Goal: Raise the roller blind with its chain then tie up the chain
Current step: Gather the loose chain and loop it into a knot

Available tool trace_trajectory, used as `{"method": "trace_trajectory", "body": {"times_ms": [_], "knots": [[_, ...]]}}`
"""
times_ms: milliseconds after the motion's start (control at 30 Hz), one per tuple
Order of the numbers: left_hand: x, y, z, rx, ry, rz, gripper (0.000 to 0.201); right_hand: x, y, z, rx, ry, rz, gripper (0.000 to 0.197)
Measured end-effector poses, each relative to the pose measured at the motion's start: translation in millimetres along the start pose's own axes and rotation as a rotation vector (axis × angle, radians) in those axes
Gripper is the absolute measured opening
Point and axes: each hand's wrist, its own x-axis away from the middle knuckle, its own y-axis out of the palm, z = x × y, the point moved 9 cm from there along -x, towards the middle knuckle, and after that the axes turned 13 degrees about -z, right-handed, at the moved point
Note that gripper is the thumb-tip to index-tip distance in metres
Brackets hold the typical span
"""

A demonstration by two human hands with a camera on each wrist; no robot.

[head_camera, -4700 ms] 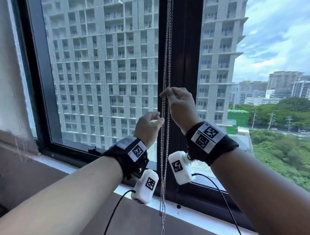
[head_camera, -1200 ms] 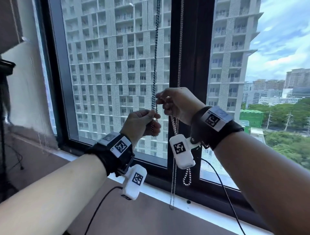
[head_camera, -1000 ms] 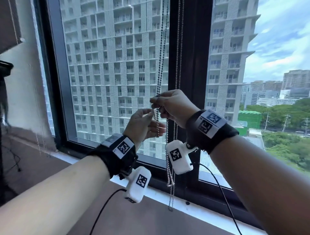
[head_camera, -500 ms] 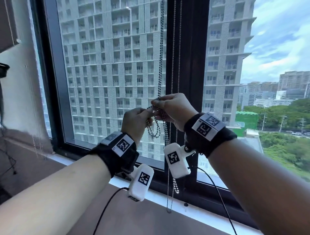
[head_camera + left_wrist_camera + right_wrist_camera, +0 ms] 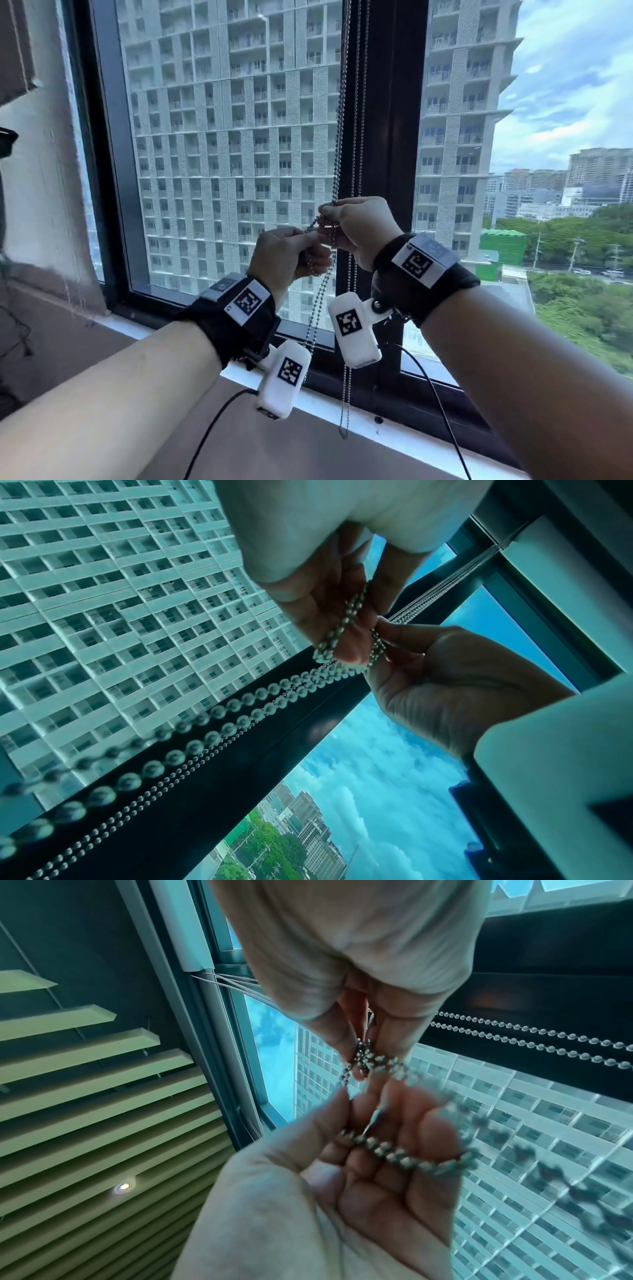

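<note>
Head view: both my forearms are raised in front of the window frame (image 5: 383,102), wrists level, hands meeting at the dark centre post. My left hand (image 5: 287,255) sits slightly lower, thumb and forefinger pinched on a strand of the bead chain (image 5: 337,144), the other fingers curled beneath with a loop of chain across them. My right hand (image 5: 359,228) is knuckles-up, its fingertips closed on the same chain where it comes down from above. Below the hands the chain hangs in strands to just above the white sill (image 5: 394,435).

Left wrist view: my left hand (image 5: 329,588) points its fingers away from the camera, thumb and fingers clamped together on a bunched length of chain (image 5: 240,704). My right hand (image 5: 445,691) meets it from the side, fingertips touching the same bunch.

Right wrist view: my right hand (image 5: 359,974) pinches the chain (image 5: 373,1061) between thumb and forefinger tips. My left hand (image 5: 346,1185) lies palm-up beneath, fingers loosely curled, a strand draped across them. The roller blind itself I cannot make out.
</note>
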Motion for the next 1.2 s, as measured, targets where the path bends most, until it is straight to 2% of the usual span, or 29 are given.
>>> {"method": "trace_trajectory", "body": {"times_ms": [133, 233, 333, 433, 500, 633, 733, 800, 900, 1000, 1100, 1200], "knots": [[-2.8, 14.3, -2.1, -0.081, -0.038, -0.12, 0.021, -2.3, 1.1, 1.9, 0.033, -0.008, 0.026, 0.008], [-0.4, 23.4, -0.6, -0.028, -0.044, -0.189, 0.016, -0.6, 2.8, 1.5, 0.066, -0.015, 0.034, 0.012], [1.2, 26.4, -0.4, 0.031, -0.045, -0.225, 0.016, 0.5, 2.2, 1.3, 0.113, -0.02, 0.039, 0.015], [1.6, 23.5, -2.9, 0.039, -0.053, -0.232, 0.014, 0.1, 5.5, 1.9, 0.119, -0.044, 0.015, 0.007], [1.3, 20.6, -2.0, 0.047, -0.047, -0.229, 0.016, -0.5, 7.1, 1.5, 0.122, -0.075, 0.002, 0.004], [-1.0, 16.6, 8.3, 0.046, 0.005, -0.217, 0.018, -2.4, 8.0, 4.8, 0.14, -0.095, -0.013, 0.011], [-2.8, 9.8, 15.8, -0.01, 0.048, -0.183, 0.015, -1.3, 11.2, 3.1, 0.158, -0.097, -0.051, 0.013], [-4.5, 4.5, 19.9, -0.047, 0.079, -0.155, 0.02, 0.0, 12.9, 2.1, 0.161, -0.088, -0.078, 0.014], [-4.0, -7.3, 18.5, 0.011, 0.064, -0.057, 0.019, 3.0, 17.0, 0.6, 0.182, -0.092, -0.128, 0.014], [-2.5, -18.9, 15.4, -0.105, 0.052, 0.017, 0.025, 5.0, 17.7, -2.8, 0.207, -0.126, -0.136, 0.016], [-2.5, -26.1, 11.7, -0.18, 0.026, 0.03, 0.014, 6.8, 15.3, -4.9, 0.24, -0.147, -0.131, 0.018], [-3.9, -31.0, 4.6, -0.134, -0.024, 0.041, 0.006, 8.5, 11.3, -0.6, 0.257, -0.103, -0.138, 0.02]]}}
